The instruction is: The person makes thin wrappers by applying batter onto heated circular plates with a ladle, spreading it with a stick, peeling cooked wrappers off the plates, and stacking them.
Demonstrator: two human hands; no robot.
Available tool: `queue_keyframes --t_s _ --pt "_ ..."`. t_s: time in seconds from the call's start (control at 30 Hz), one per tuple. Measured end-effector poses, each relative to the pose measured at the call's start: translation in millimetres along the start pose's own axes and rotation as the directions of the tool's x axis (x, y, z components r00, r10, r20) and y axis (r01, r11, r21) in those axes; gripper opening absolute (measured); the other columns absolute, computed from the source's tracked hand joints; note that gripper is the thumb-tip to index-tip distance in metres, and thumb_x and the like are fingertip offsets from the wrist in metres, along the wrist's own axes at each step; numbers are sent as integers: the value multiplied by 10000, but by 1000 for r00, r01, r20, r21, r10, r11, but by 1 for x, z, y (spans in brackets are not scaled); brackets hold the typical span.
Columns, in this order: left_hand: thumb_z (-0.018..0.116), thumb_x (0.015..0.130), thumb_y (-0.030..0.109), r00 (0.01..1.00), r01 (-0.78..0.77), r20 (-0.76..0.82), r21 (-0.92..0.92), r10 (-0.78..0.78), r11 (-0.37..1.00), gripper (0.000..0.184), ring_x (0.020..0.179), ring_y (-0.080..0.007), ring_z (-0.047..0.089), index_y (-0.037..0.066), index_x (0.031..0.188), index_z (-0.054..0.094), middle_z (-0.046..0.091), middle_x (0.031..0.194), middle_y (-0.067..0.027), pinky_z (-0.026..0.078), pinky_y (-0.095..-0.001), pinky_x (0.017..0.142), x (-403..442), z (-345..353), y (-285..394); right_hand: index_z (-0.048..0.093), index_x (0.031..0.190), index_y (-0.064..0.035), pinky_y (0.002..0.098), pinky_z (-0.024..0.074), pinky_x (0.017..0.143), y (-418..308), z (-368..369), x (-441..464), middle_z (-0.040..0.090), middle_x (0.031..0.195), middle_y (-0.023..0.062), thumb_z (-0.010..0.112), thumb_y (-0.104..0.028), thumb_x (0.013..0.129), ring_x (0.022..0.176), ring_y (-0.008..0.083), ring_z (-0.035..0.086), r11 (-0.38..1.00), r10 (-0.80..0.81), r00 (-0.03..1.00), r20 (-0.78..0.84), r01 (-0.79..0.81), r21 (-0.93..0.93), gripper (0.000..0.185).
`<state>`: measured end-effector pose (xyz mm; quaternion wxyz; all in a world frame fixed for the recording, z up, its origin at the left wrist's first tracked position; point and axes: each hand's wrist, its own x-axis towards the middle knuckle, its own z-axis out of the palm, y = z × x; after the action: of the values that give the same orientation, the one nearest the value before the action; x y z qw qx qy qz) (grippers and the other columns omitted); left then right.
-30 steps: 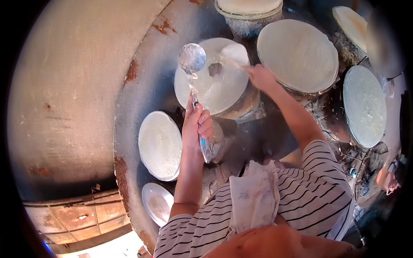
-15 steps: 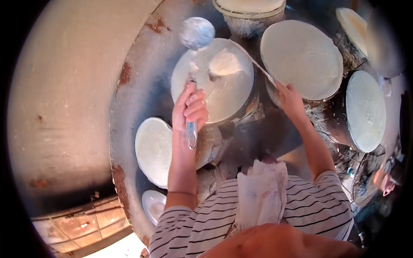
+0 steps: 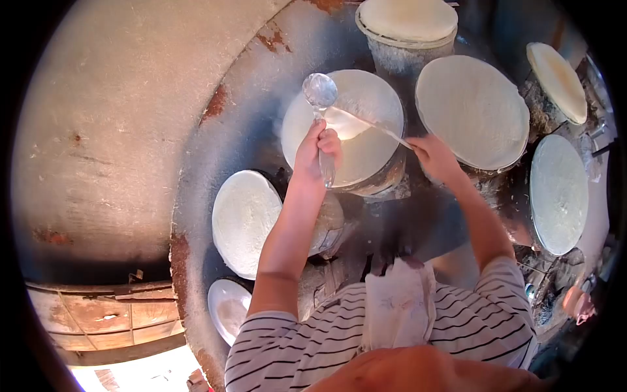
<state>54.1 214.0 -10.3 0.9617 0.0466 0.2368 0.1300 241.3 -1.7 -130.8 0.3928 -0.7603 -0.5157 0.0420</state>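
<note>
My left hand (image 3: 318, 151) is closed round the handle of a metal ladle (image 3: 320, 91), whose round bowl points away from me over the left part of a pale, batter-covered round pan (image 3: 366, 157). My right hand (image 3: 432, 157) grips a thin, light stick (image 3: 385, 130) that reaches left across the same pan. Beside the stick, near the ladle, lies a white patch of batter (image 3: 346, 125) on the pan's surface. The stick's far end comes close to the ladle; whether they touch I cannot tell.
Several more round pans stand around: a large one (image 3: 472, 112) at right, one (image 3: 406, 18) at the top, one (image 3: 560, 195) far right and one (image 3: 245, 223) at lower left. A white dish (image 3: 230, 308) lies near the rusty rim of the round counter (image 3: 179, 261).
The ladle first swung away from me and has now come back nearer, over the pan. The stick has moved onto the pan, and the white patch has changed shape and shifted toward me. The view has shifted.
</note>
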Motion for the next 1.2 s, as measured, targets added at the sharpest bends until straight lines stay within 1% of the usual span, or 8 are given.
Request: queue_keyframes --t_s 0.17,0.27,0.37,0.5,0.83,0.93,1.0,1.2 --pt "545 927 180 948 -268 -141 123 284 956 178 456 -47 419 112 793 451 419 579 33 389 -202 386 -2 -39 -32 600 1174 -103 290 453 457 -50 28 -69 584 709 81 526 -118 901 493 171 563 618 663 727 177 -665 419 283" --pt "494 925 135 929 -333 -196 -74 313 940 112 465 -55 408 122 828 438 421 609 33 373 -196 385 12 -57 -80 606 1162 -101 302 461 447 -74 60 -54 642 757 107 515 -106 887 495 191 598 595 543 784 301 -613 520 289" --pt "455 933 139 964 -193 110 -346 244 918 148 467 -65 397 122 786 449 416 586 31 369 -196 384 18 -65 -81 628 1134 -101 405 499 714 -71 64 -31 642 882 202 536 -67 820 796 343 623 982 114 992 -49 -105 156 330" --pt "487 921 114 880 214 431 -737 201 641 246 378 -57 392 87 678 453 380 504 36 368 -192 330 -50 -44 -68 620 1134 -55 372 496 777 -51 32 -4 649 934 196 579 -104 815 871 345 626 940 247 965 -87 -217 262 325" --pt "441 961 169 728 -105 397 -741 559 664 313 299 -60 338 84 668 374 346 423 42 336 -204 288 -293 -62 -85 615 1080 6 289 479 776 -44 39 -32 673 899 95 607 -103 809 843 168 628 955 53 975 215 -113 276 292" --pt "442 967 249 760 -292 312 -620 571 728 346 305 -47 323 90 669 368 325 441 59 306 -196 289 -389 -115 -89 615 1088 -15 225 281 336 -107 27 -135 564 655 12 622 -26 800 384 54 415 783 248 719 649 -543 303 288" --pt "431 971 248 779 -385 215 -578 589 720 337 330 -49 330 90 678 374 325 468 50 314 -198 308 -440 -142 -98 562 1188 -46 207 254 351 -174 61 -175 466 593 -28 656 -1 787 405 39 375 556 20 620 784 -659 507 415" --pt "528 923 163 756 -576 -67 -541 651 613 261 427 -61 385 81 693 437 403 579 26 378 -202 392 -486 -265 -62 572 1172 -12 254 496 440 -354 245 -215 604 834 53 543 24 779 605 115 577 593 -196 695 692 -478 648 396"
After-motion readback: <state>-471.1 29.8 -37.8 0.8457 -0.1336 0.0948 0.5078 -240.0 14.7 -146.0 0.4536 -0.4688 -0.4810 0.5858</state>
